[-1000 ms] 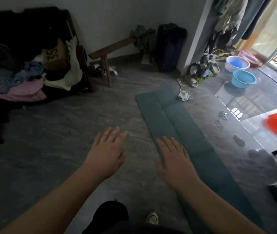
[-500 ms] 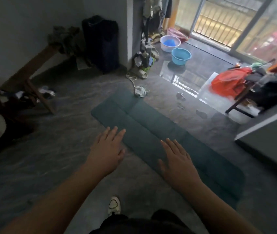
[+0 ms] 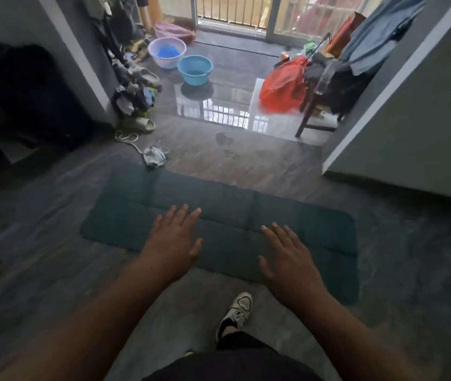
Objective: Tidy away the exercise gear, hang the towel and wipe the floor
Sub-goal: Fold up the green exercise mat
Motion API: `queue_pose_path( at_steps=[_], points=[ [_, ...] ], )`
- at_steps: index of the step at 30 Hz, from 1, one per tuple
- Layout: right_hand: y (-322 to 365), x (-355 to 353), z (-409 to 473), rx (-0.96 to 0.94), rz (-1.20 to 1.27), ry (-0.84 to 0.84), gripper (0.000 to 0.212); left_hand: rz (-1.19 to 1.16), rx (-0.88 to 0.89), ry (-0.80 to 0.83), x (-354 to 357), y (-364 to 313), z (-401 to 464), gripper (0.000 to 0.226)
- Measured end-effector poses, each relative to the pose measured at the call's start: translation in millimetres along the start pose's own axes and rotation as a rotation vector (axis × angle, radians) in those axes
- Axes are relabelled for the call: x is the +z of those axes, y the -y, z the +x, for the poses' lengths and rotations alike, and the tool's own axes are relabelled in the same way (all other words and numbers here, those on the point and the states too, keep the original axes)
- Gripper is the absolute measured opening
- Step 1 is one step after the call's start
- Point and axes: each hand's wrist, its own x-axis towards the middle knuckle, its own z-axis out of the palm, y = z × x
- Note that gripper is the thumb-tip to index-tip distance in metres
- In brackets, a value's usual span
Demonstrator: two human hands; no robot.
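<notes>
While both hands, left (image 3: 173, 240), right (image 3: 287, 259), spread empty, green mat (image 3: 301, 229) lies flat beyond fingertips

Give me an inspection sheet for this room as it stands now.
Surface: grey floor, glossy and reflective near the balcony door.
Job's things: green mat unrolled flat; white rope and crumpled cloth beyond it.
Clutter: white basin, blue basin, sandals, red bag on a chair.
Hands: left hand and right hand open, empty, above the mat.
Cables: nothing seen.
Surroundings: black suitcase, hanging clothes, barred balcony.
</notes>
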Motion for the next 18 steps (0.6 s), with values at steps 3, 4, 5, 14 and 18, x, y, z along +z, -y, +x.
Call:
queue_pose_path(
  at_steps=[3, 4, 5, 14, 18],
  points=[
    [-18, 7, 26, 0.024, 0.013, 0.003, 0.070, 0.011, 0.058, -0.014, 6, -7, 32, 0.071],
    [-26, 14, 38, 0.033, 0.015, 0.010, 0.070, 0.033, 0.076, -0.010, 11, -7, 47, 0.072],
    [-32, 23, 50, 0.040, 0.016, 0.019, 0.070, 0.056, 0.091, -0.001, 16, -5, 60, 0.072],
    [-84, 157, 167, 0.161, 0.103, 0.106, 0.067, 0.087, 0.212, 0.160, 138, 36, 183, 0.071],
    [-119, 259, 211, 0.221, 0.066, 0.177, 0.068, 0.107, 0.245, 0.242, 244, 71, 247, 0.070]
  ],
)
